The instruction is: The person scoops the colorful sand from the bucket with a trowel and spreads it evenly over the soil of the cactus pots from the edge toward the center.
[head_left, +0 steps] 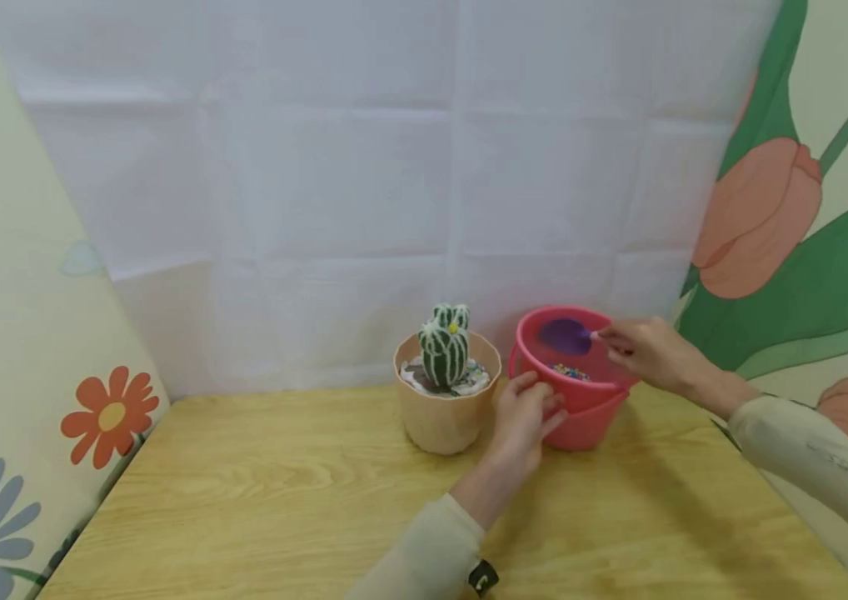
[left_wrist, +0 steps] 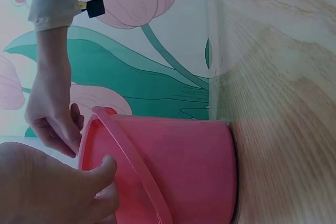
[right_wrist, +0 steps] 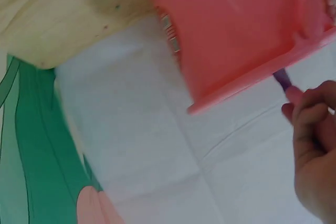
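A pink bucket [head_left: 581, 425] stands on the table, with small multicoloured beads [head_left: 570, 372] inside. My left hand [head_left: 525, 417] holds its near left side, the thumb [left_wrist: 107, 174] against the outer wall below the rim. Over the far right rim, my right hand [head_left: 645, 350] grips the pink handle of a toy shovel [head_left: 568, 336]. The shovel's purple scoop is inside the bucket's mouth, tilted and above the beads; the right wrist view shows only its neck, with the scoop hidden behind the bucket wall.
Left of the bucket stands a peach pot [head_left: 439, 425] holding a green-and-white knitted cactus [head_left: 444, 354] in white filling. A hanging white cloth [head_left: 349, 192] backs the wooden table [head_left: 281, 500]. Flower-painted walls [head_left: 769, 217] flank both sides.
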Demonstrator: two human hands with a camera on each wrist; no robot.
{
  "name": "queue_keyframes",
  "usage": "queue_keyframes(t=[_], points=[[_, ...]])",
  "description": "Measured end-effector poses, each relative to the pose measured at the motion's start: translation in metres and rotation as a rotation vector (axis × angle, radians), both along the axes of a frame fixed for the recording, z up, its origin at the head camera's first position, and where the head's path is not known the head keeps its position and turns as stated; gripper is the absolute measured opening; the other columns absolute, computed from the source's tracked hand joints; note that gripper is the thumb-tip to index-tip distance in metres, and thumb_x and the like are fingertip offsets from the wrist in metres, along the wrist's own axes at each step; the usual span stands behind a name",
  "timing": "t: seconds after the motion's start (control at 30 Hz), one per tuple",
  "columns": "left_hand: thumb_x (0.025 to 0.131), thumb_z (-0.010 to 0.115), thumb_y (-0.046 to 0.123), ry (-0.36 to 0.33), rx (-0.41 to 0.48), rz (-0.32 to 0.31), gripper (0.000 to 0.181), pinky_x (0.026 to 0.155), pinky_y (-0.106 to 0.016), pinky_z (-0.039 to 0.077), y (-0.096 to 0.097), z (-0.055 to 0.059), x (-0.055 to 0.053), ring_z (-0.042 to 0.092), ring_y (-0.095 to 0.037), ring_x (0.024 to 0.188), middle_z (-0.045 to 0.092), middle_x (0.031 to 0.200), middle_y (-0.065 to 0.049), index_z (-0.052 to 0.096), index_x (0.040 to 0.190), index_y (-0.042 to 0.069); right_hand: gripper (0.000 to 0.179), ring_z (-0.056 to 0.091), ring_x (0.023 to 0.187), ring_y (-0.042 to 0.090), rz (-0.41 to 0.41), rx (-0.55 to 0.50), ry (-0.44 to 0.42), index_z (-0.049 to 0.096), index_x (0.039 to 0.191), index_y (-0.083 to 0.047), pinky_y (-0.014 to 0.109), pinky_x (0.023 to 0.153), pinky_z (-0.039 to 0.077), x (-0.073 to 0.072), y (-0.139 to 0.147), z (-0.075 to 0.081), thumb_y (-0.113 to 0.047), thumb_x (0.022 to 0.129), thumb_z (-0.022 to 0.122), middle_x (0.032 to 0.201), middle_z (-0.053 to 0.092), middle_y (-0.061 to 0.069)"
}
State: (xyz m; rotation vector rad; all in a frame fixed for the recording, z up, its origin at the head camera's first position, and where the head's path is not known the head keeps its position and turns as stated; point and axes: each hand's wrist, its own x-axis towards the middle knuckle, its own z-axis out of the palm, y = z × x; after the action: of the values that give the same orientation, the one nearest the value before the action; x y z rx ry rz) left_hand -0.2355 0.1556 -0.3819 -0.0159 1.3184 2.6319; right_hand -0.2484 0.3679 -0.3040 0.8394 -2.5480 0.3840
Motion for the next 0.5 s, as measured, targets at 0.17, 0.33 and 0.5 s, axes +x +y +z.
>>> queue_keyframes(t=[0.17,0.33,0.5], points=[[0.092,0.058,-0.004,-0.036,0.066,-0.007,0.038,0.085,-0.050,0.060,0.002,0.002,-0.009,0.067,-0.026,0.087,0.065,0.100,-0.017,0.050,0.129,-0.004,0.022,0.070,0.078,0.019,0.100,0.137,-0.046,0.072,0.108,0.006,0.030,0.061,0.059,-0.014,0.012,0.002,0.012,0.087,0.070,0.098,0.073,0.012],[0.095,0.057,0.000,-0.033,0.157,-0.004,0.018,0.086,-0.052,0.059,0.006,0.004,-0.017,0.068,-0.026,0.086,0.066,0.099,-0.016,0.058,0.113,-0.002,0.020,0.068,0.080,0.018,0.101,0.189,-0.106,0.072,0.109,0.005,0.029,0.062,0.058,-0.024,0.017,0.004,0.010,0.089,0.069,0.098,0.072,0.010],[0.096,0.062,0.002,-0.082,0.215,0.062,0.013,0.084,-0.049,0.060,0.016,0.004,-0.019,0.070,-0.028,0.089,0.068,0.101,-0.020,0.063,0.108,-0.004,0.020,0.067,0.080,0.017,0.087,0.194,-0.137,0.071,0.109,0.005,0.028,0.061,0.057,-0.031,0.021,0.002,0.011,0.090,0.068,0.097,0.072,0.010]])
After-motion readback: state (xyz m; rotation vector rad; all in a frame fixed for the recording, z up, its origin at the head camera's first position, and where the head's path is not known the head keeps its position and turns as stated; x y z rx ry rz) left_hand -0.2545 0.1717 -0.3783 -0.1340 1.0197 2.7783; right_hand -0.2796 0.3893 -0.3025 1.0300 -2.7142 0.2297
